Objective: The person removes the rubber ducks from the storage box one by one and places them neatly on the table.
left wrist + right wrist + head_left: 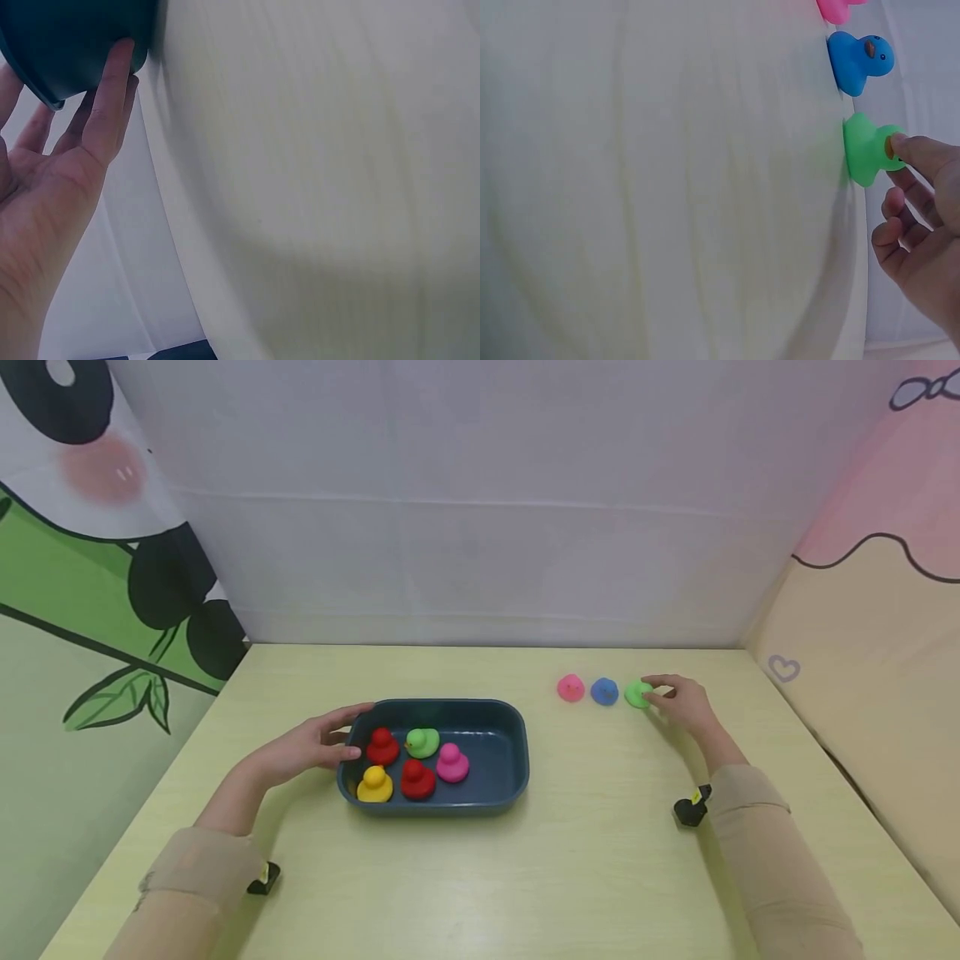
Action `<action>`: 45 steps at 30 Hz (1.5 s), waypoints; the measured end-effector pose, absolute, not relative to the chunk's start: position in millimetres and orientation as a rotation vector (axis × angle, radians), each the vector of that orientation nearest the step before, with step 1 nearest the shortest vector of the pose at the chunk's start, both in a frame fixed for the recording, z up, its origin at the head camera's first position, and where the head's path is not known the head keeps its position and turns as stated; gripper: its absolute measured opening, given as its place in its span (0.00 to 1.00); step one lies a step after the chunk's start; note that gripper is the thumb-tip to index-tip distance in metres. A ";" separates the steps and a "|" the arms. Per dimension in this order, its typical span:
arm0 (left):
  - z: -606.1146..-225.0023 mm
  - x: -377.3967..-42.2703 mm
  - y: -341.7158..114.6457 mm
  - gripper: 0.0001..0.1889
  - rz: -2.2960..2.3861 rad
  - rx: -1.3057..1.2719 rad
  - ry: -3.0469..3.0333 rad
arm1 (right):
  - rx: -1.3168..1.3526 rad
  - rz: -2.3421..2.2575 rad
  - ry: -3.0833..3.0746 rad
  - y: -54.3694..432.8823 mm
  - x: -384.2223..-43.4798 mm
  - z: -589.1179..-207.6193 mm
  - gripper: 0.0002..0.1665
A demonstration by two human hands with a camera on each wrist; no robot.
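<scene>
At the left end of a dark blue tray [491,756], the left hand [324,743] rests with fingers spread along the rim and outer wall. In the left wrist view, fairly straight fingers [109,101] touch the tray's outside. Inside the tray sit several toy ducks: two red ones, a yellow duck [375,786], a light green duck [424,742] and a magenta duck [452,766]. Over on the right, the right hand [678,700] pinches the head of a bright green duck [862,154] between thumb and fingers. The duck's base is down at the table surface.
Left of the held duck, a blue duck [604,692] and a pink duck [571,687] stand in a row with it, near the back of the pale wooden table [465,885]. A white cloth wall [480,560] rises behind the table; printed panels flank both sides.
</scene>
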State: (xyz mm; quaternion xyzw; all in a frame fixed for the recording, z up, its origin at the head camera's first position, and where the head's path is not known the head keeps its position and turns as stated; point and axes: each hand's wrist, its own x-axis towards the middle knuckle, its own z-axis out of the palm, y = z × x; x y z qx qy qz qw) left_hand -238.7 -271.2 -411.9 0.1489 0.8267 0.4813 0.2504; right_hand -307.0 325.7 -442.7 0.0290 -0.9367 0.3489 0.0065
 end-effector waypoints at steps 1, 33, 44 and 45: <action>-411.8 -238.6 -271.0 0.36 1.310 0.402 2.250 | 0.090 1.090 -2.936 325.9 -307.1 -442.3 0.24; -416.8 -236.8 -264.7 0.37 1.340 0.306 2.289 | 0.282 1.053 -2.783 291.8 -276.9 -381.8 0.26; -415.5 -235.8 -264.8 0.37 1.340 0.283 2.290 | 0.396 1.131 -2.692 256.4 -258.4 -366.3 0.22; -415.3 -235.6 -264.8 0.37 1.340 0.283 2.289 | 0.404 1.139 -2.684 253.1 -256.9 -365.1 0.21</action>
